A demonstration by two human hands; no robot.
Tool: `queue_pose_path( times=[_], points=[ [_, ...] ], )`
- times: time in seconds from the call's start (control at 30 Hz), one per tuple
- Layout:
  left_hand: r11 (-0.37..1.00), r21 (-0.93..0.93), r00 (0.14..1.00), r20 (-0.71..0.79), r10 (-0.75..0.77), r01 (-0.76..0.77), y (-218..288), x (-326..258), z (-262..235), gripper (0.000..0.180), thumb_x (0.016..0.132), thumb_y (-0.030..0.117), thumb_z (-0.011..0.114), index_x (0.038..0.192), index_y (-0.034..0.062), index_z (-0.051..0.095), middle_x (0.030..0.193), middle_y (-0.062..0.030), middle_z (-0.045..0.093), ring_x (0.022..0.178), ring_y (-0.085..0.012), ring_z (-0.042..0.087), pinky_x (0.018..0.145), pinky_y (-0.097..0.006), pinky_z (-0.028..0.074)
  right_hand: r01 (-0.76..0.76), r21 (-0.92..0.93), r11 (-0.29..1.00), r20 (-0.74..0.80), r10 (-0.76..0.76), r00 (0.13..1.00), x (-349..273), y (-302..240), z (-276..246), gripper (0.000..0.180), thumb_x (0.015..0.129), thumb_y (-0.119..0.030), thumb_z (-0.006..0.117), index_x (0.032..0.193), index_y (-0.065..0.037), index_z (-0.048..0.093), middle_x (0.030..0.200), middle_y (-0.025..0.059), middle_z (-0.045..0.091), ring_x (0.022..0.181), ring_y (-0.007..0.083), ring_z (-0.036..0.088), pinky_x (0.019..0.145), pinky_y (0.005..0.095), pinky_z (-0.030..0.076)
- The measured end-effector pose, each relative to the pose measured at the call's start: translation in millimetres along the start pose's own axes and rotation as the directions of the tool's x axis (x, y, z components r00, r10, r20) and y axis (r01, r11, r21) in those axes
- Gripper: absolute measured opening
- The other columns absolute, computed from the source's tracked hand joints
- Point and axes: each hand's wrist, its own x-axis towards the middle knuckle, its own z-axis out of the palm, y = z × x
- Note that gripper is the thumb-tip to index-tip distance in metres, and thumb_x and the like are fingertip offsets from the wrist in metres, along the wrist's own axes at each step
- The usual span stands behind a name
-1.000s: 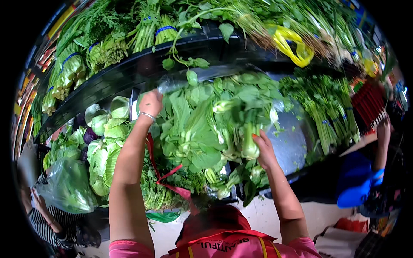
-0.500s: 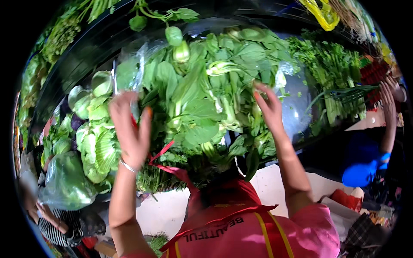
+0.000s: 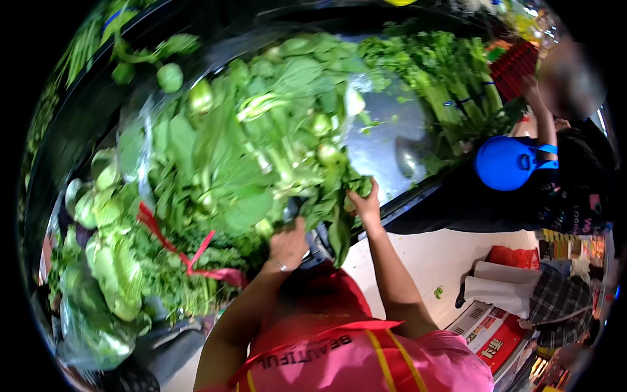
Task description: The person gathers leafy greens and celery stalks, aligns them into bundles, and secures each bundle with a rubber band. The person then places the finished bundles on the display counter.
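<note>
A broad heap of bok choy (image 3: 228,176) with pale stalks and wide green leaves lies in front of me. My right hand (image 3: 367,204) is at the heap's near right corner, its fingers closed around drooping bok choy leaves (image 3: 339,225). Close to the front edge, my left hand (image 3: 287,247) reaches in below the heap, beside a pale stalk end. Its fingers are mostly hidden and blurred, so what they hold does not show. A red ribbon (image 3: 189,261) trails over the feathery greens (image 3: 176,281) left of that hand.
Bundled celery (image 3: 450,91) lies at the back right, past a shiny metal surface (image 3: 385,137). Lettuce and cabbage (image 3: 111,255) and a bagged green vegetable (image 3: 91,326) are at left. Another person with a blue round bag (image 3: 503,163) stands at right.
The view has swung to the right. My left hand has come down from the left side to the front edge. My right hand has dropped from the heap's top to its near corner.
</note>
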Motion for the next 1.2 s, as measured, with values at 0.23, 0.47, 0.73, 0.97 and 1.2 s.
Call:
queue_pose_path(
  times=[0.23,0.47,0.73,0.97,1.2],
  points=[
    [0.406,-0.816,0.902,-0.427,0.059,-0.412,-10,-4,-18,0.045,0.085,0.013,0.046,0.126,0.0064,0.030,0.095,-0.0112,0.051,0.087,-0.0268,0.057,0.072,-0.041,0.049,-0.342,0.697,0.631,0.489,-0.068,0.870,2,-89,-97,0.043,0.085,-0.001,0.038,0.127,0.004,0.036,0.113,0.0229,0.052,0.099,0.0326,0.057,0.090,0.0394,0.046],
    [0.208,-0.976,0.997,-0.068,-0.033,-0.059,-30,-53,-102,0.045,0.080,0.006,0.058,0.121,0.0063,0.038,0.087,-0.0078,0.051,0.070,-0.0179,0.056,0.060,-0.028,0.048,0.495,-0.771,0.400,0.297,-0.461,0.836,25,-120,-88,0.049,0.065,-0.042,0.074,0.097,-0.007,0.064,0.065,0.0138,0.061,0.059,0.0241,0.061,0.055,0.0328,0.047],
    [0.926,-0.369,0.980,-0.200,0.010,-0.085,-47,-76,-149,0.042,0.067,0.004,0.067,0.107,0.0026,0.052,0.100,-0.0169,0.057,0.089,-0.0323,0.056,0.079,-0.035,0.044,0.672,-0.385,0.632,0.405,-0.539,0.739,51,-83,-68,0.029,0.060,-0.008,0.065,0.084,0.004,0.057,0.085,0.0173,0.052,0.080,0.0339,0.053,0.073,0.0386,0.044],
    [0.844,0.454,0.946,-0.005,0.324,-0.286,-32,-12,-44,0.026,0.068,0.009,0.053,0.093,0.0095,0.060,0.097,-0.0059,0.055,0.094,-0.0230,0.052,0.067,-0.029,0.050,0.755,-0.308,0.579,0.593,-0.504,0.628,55,-84,-15,0.053,0.056,-0.002,0.067,0.108,-0.007,0.056,0.110,0.0131,0.057,0.093,0.0339,0.051,0.082,0.0372,0.044],
    [0.541,0.709,0.809,0.071,0.583,-0.452,-46,0,-28,0.020,0.074,0.016,0.052,0.093,0.0114,0.056,0.092,-0.0042,0.058,0.103,-0.0238,0.047,0.075,-0.032,0.048,0.847,-0.343,0.407,0.486,-0.694,0.531,65,-81,-36,0.048,0.059,-0.006,0.071,0.105,-0.008,0.060,0.092,0.0122,0.060,0.086,0.0321,0.053,0.076,0.0385,0.044]
  ],
)
